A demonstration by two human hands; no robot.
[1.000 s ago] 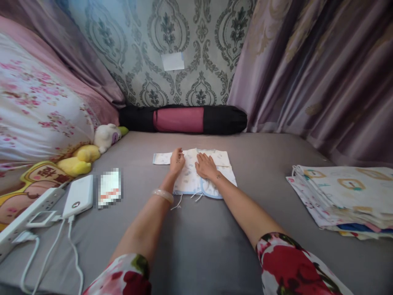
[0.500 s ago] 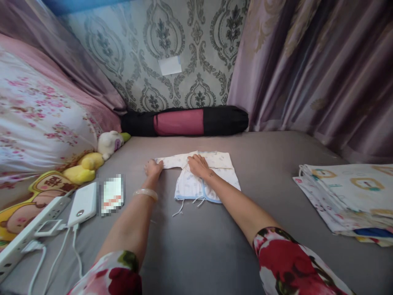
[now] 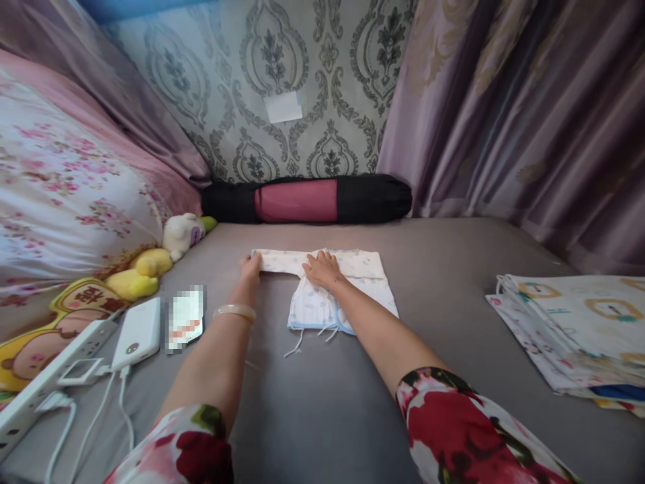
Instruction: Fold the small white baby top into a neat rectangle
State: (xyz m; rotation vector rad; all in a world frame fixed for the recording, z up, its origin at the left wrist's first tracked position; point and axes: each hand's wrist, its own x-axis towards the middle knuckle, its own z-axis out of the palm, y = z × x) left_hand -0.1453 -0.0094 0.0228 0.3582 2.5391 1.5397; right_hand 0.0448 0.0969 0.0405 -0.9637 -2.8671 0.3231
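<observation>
On the left of the grey sheet-covered bed, a long white plastic power strip runs off the edge; beside it lie a white rectangular power bank and a flat device whose face is blurred into blocks. Next, the left hand is at the cuff end of a small white printed cloth jacket with pale-blue trim; its fingers are partly hidden, so I cannot tell whether they pinch the cloth. The jacket lies flat mid-bed, its narrow outstretched sleeve running left to right from the left hand, the nearer one to the cuff, to the body. The right hand lies palm down, fingers spread, on the jacket's upper middle, hiding the cloth there; its forearm covers part of the near hem. Far right, a stack of folded white printed cloths is cut off.
</observation>
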